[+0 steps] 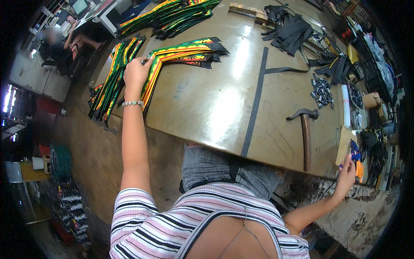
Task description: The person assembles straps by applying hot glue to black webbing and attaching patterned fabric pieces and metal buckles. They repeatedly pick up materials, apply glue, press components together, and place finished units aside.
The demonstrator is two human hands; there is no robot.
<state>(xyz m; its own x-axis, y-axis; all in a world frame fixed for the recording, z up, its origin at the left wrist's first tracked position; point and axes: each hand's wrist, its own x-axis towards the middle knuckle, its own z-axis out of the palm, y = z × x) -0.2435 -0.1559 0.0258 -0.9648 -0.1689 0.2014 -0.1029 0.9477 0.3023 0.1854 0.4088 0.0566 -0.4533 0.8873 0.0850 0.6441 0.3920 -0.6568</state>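
A worn brown worktable (215, 103) fills the view; the left hand (137, 73) presses, fingers curled, on striped green-yellow-red straps (181, 54), steadying the pile; the right hand (346, 175) grips a blue-orange tool (356, 162) at the edge, beside a hammer (305, 129).

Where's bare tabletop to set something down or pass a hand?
Free: the wide middle of the table, between the striped fabric strips under the left hand and the hammer; only a black strap crosses it. Crowded: far right edge with black webbing and buckles.
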